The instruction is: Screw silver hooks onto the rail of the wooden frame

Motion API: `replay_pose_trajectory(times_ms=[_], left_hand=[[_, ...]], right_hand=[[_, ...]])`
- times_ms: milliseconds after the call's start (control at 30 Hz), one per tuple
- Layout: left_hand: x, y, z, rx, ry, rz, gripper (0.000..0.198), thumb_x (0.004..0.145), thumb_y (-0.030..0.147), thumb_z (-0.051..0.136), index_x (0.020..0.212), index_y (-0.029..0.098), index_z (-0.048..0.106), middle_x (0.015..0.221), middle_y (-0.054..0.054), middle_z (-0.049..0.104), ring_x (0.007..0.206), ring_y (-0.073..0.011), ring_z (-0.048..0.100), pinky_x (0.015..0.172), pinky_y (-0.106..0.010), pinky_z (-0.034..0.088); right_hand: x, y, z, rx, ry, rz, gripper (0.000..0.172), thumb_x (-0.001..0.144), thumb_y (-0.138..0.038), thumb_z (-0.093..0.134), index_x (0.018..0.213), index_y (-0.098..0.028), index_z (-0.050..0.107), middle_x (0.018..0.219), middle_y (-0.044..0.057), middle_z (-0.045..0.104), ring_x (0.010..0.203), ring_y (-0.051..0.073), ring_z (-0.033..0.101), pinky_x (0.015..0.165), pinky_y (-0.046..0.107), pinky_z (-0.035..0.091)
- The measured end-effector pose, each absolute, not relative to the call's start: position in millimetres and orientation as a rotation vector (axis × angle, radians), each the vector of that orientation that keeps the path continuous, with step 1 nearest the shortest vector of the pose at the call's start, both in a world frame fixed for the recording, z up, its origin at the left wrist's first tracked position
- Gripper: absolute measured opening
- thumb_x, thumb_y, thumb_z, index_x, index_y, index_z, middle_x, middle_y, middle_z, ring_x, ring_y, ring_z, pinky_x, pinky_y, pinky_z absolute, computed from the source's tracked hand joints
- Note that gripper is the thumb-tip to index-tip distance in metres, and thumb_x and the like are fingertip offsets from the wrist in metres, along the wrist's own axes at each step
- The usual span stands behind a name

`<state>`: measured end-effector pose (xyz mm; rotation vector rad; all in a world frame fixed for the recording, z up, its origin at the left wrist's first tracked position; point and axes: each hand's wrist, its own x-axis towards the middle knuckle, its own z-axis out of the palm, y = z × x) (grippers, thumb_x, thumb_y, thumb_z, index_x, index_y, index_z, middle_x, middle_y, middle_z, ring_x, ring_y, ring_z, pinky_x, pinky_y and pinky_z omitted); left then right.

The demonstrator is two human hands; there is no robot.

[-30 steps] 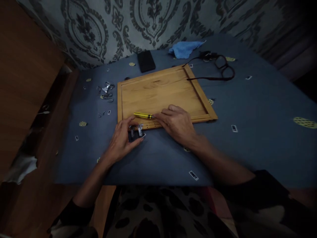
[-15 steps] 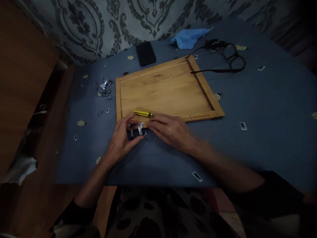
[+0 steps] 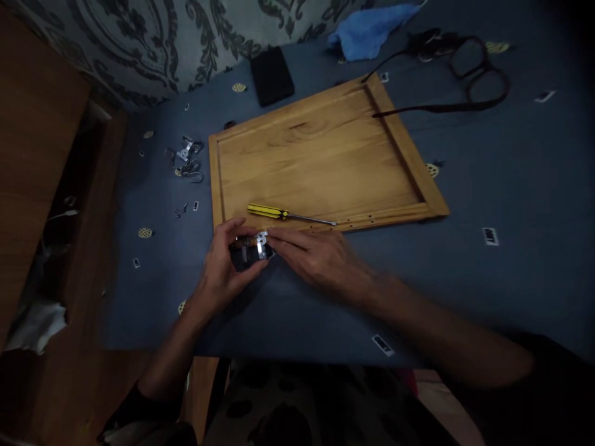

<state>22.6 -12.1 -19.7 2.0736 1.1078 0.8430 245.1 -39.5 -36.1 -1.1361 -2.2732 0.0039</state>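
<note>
My left hand [image 3: 222, 260] curves round a shiny metal hinge [image 3: 261, 244], its thumb below and fingers above. The hinge sits at the near edge of a framed wooden panel [image 3: 316, 161], towards its left corner. My right hand [image 3: 320, 254] is closed, its fingertips pressed together against the hinge's right side; anything small between them is hidden. Just beyond both hands, a yellow and black screwdriver [image 3: 268, 211] lies on the panel, its shaft pointing right. Several small dark holes dot the panel's near rail.
Loose metal hinges [image 3: 188, 152] and small screws [image 3: 181, 210] lie left of the panel on the blue tablecloth [image 3: 465, 297]. Behind it are a black phone-like slab [image 3: 272, 75] and a blue cloth [image 3: 369, 31]. Dark-framed glasses [image 3: 483, 74] overlap the panel's far right corner.
My right hand has shifted slightly left and down, baring the screwdriver's shaft and more holes in the rail. The view has moved closer and turned a little. My left hand keeps the hinge.
</note>
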Motion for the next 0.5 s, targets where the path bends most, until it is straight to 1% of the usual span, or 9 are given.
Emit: replay_pose_trajectory(times_ms=[133,300,367,500], left_hand=[[23.0,-12.6,-19.3,2.061,1.143,0.822,0.070,0.081,0.035,0.086,0.136,0.025,0.043,0.119,-0.008,0.072,0.112,-0.0252,0.073,0.097,-0.044,0.063],[22.1,-13.8,-18.2,2.053,1.149,0.818,0.069,0.083,0.036,0.086,0.137,0.025,0.045,0.121,-0.008,0.071,0.114,-0.0252,0.073,0.100,-0.045,0.061],[20.5,-14.0,-17.8,2.070,1.142,0.801,0.069,0.083,0.036,0.086,0.137,0.025,0.045,0.122,-0.009,0.071,0.116,-0.0258,0.072,0.101,-0.046,0.060],[17.2,-14.4,-17.9,2.102,1.157,0.766,0.071,0.083,0.037,0.087,0.139,0.026,0.044,0.125,-0.010,0.071,0.120,-0.0268,0.070,0.106,-0.048,0.057]], right_hand=[[245.9,-39.9,-36.3,-1.124,-2.283,0.067,0.032,0.104,-0.013,0.048,0.119,-0.019,0.075,0.121,0.011,0.079,0.091,0.024,0.077,0.072,0.036,0.061],[246.1,-39.5,-32.3,-1.114,-2.328,0.041,0.033,0.103,-0.008,0.046,0.117,-0.016,0.074,0.123,0.012,0.079,0.090,0.024,0.078,0.068,0.035,0.062],[246.0,-39.4,-30.8,-1.097,-2.336,0.036,0.035,0.103,-0.007,0.042,0.118,-0.014,0.074,0.124,0.013,0.078,0.092,0.025,0.079,0.069,0.037,0.063],[246.2,-40.2,-28.1,-1.089,-2.397,0.087,0.042,0.100,-0.004,0.041,0.128,-0.013,0.071,0.130,0.015,0.076,0.098,0.027,0.078,0.074,0.038,0.065]])
